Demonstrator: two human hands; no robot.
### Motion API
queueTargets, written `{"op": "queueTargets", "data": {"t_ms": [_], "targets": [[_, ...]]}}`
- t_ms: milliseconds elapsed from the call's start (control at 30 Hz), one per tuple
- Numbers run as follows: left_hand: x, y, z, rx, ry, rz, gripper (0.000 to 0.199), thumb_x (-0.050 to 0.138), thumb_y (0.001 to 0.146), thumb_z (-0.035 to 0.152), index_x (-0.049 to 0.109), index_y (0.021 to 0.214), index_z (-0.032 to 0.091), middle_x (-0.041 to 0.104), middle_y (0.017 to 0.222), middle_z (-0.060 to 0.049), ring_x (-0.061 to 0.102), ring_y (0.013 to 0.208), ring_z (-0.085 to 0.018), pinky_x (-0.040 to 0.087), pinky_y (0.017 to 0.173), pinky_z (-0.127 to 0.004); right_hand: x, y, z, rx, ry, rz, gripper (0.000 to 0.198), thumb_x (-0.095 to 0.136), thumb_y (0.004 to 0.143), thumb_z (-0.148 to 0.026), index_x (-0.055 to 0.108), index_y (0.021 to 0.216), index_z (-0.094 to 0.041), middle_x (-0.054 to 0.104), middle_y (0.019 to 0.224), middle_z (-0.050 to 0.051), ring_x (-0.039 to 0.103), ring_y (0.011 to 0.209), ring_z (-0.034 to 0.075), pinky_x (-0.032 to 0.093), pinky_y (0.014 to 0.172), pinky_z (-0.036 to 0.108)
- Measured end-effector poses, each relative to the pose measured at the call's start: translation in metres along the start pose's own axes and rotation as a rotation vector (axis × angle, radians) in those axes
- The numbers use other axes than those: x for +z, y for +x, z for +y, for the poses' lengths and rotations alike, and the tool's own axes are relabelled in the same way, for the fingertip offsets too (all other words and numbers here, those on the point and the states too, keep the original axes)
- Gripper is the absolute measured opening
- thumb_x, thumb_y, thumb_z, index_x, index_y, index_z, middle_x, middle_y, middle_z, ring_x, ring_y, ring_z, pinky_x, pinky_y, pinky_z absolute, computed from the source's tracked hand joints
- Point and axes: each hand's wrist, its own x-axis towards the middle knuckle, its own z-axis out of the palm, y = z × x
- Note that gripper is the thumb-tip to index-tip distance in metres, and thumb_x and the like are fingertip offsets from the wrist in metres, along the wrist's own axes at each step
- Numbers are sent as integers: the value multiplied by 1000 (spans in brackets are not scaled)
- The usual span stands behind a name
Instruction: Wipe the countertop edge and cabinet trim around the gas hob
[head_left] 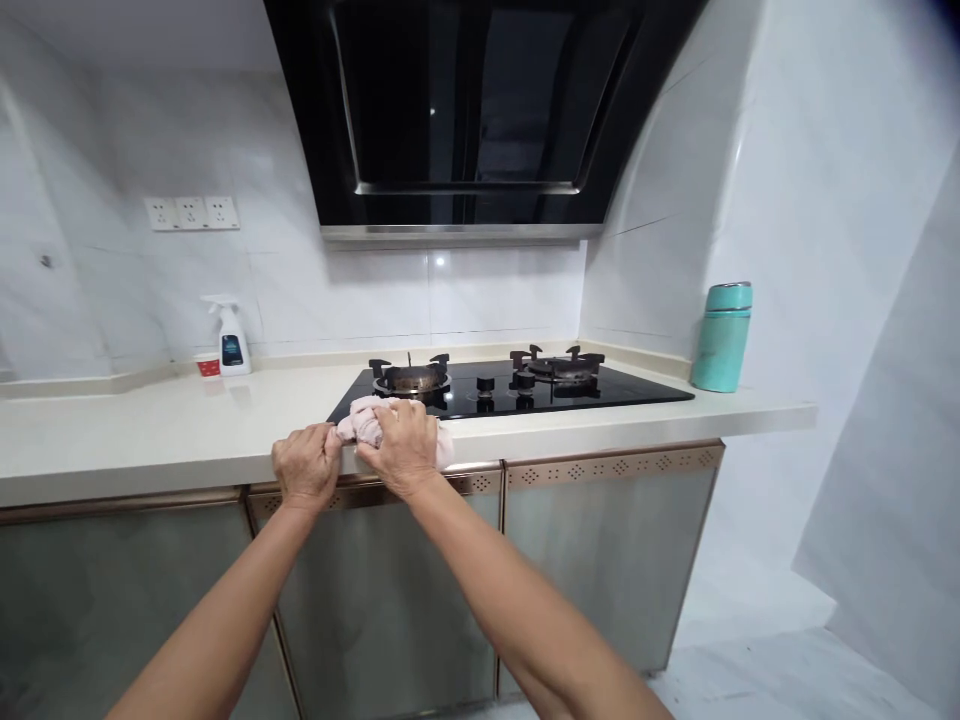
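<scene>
A pale pink cloth point(367, 420) is bunched at the front left corner of the black gas hob point(465, 401), by the countertop's front edge. My right hand point(405, 445) is closed on it, fingers over the top and thumb on the left side. The cloth hangs a little over the edge beside my right wrist. My left hand point(306, 465) is curled at the countertop edge just to the left, its thumb and forefinger closed at the cloth's narrow left end. Its other fingertips are hidden. Just behind the cloth stands the left burner point(411, 378).
A white spray bottle point(233, 340) and a small red-and-white container point(208, 365) stand at the back left of the countertop point(135, 420). To the right is a turquoise flask point(722, 340). The black range hood point(480, 110) overhangs the hob. Cabinet doors point(382, 600) are below.
</scene>
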Motion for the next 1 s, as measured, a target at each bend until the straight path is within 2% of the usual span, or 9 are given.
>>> {"op": "queueTargets", "data": {"t_ms": [133, 200, 300, 367, 467, 567, 700, 833, 1000], "targets": [[-12, 10, 13, -117, -169, 70, 44, 40, 99, 44, 63, 124, 15, 65, 127, -18, 62, 116, -29, 46, 96, -42, -21, 3, 8, -91, 150, -146, 70, 63, 85, -65, 50, 144, -30, 44, 154, 11, 37, 138, 36, 29, 111, 61], [-17, 15, 34, -10, -204, 65, 48, 48, 97, 49, 59, 132, 17, 53, 144, -17, 49, 135, -31, 42, 109, -45, -37, 6, 28, -169, 323, -258, 77, 63, 86, -59, 40, 153, -28, 41, 159, 11, 38, 143, 32, 32, 114, 57], [-19, 21, 74, 264, -166, -196, 48, 59, 92, 55, 63, 130, 27, 54, 146, -10, 44, 139, -32, 32, 120, -49, -63, 9, 73, -177, 466, -234, 68, 48, 95, -37, 30, 159, -23, 46, 157, 11, 47, 139, 24, 43, 110, 45], [-19, 23, 97, 325, -99, -368, 57, 68, 83, 62, 64, 130, 31, 57, 142, -8, 47, 134, -35, 32, 118, -54, -78, 8, 109, -63, 311, -138, 57, 35, 97, -27, 43, 152, -22, 52, 152, 9, 52, 134, 21, 45, 108, 42], [-21, 24, 121, 294, 0, -484, 71, 77, 71, 66, 63, 132, 32, 59, 139, -11, 49, 127, -42, 40, 105, -59, -90, 4, 158, 103, 47, -112, 50, 28, 99, -28, 64, 132, -20, 60, 142, 12, 53, 133, 25, 41, 112, 47], [-19, 20, 139, 348, 4, -489, 60, 70, 79, 62, 64, 132, 33, 60, 135, -12, 52, 119, -38, 41, 99, -56, -85, 3, 187, 140, 2, -170, 49, 36, 98, -41, 68, 128, -20, 61, 141, 15, 51, 137, 32, 36, 114, 58], [-2, 14, 161, 405, -91, -409, 49, 60, 88, 61, 66, 127, 33, 63, 130, -11, 51, 117, -35, 40, 99, -54, -68, 7, 202, 142, -88, -350, 60, 23, 100, -57, 64, 137, -33, 57, 150, 5, 47, 143, 30, 34, 116, 61], [12, 17, 161, 316, -140, -424, 42, 61, 87, 58, 69, 121, 34, 64, 129, -7, 51, 120, -33, 41, 99, -53, -62, 8, 213, 166, -172, -420, 67, 14, 99, -63, 54, 147, -39, 47, 159, -1, 37, 151, 28, 30, 119, 63], [0, 38, 116, 75, -150, -564, 47, 57, 86, 63, 68, 124, 37, 61, 138, -5, 52, 128, -34, 39, 106, -58, -61, 3, 223, 149, -168, -436, 72, 12, 98, -66, 49, 153, -38, 40, 163, -1, 32, 153, 28, 25, 122, 63]]}}
